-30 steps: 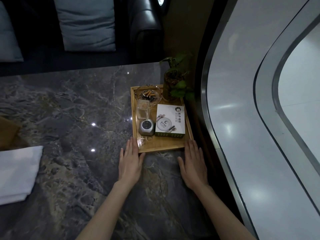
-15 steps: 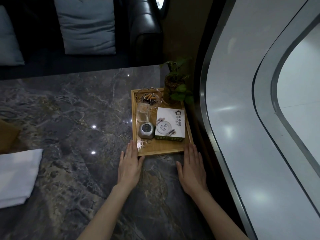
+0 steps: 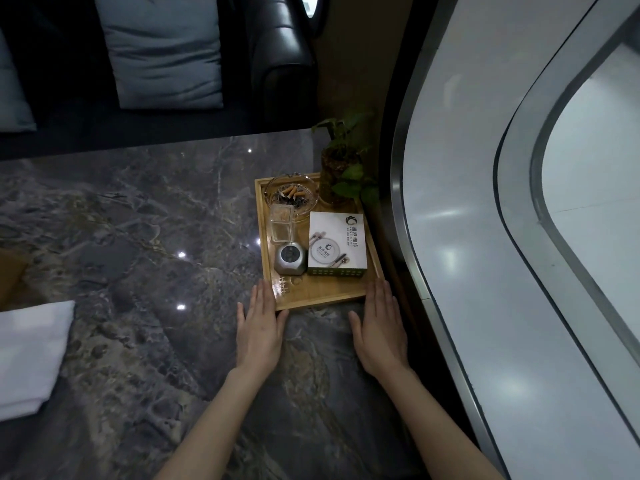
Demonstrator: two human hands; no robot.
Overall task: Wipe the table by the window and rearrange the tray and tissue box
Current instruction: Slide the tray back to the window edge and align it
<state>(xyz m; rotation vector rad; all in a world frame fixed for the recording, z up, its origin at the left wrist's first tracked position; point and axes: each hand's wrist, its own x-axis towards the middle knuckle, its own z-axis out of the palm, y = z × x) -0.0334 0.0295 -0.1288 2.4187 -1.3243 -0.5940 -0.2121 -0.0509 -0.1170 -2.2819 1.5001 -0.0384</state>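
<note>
A wooden tray [image 3: 322, 296] sits at the right edge of the dark marble table [image 3: 138, 237], next to the window. On it stand a white tissue box [image 3: 337, 244], a glass ashtray [image 3: 292, 197] with cigarette butts, a small clear glass holder [image 3: 281, 223] and a grey round-faced device [image 3: 291, 259]. My left hand [image 3: 261, 327] lies flat, fingertips touching the tray's near left corner. My right hand [image 3: 379, 327] lies flat with fingertips at the near right corner. Both hands have straight fingers and hold nothing.
A folded white cloth [image 3: 31, 355] lies at the table's left edge. A potted green plant [image 3: 343, 168] stands at the tray's far right corner. A dark sofa with blue-grey cushions [image 3: 162, 50] is behind the table. The curved window frame [image 3: 433, 271] runs along the right.
The tray has slid slightly away from me toward the plant, with both hands following flat against its near corners. The view has shifted a little.
</note>
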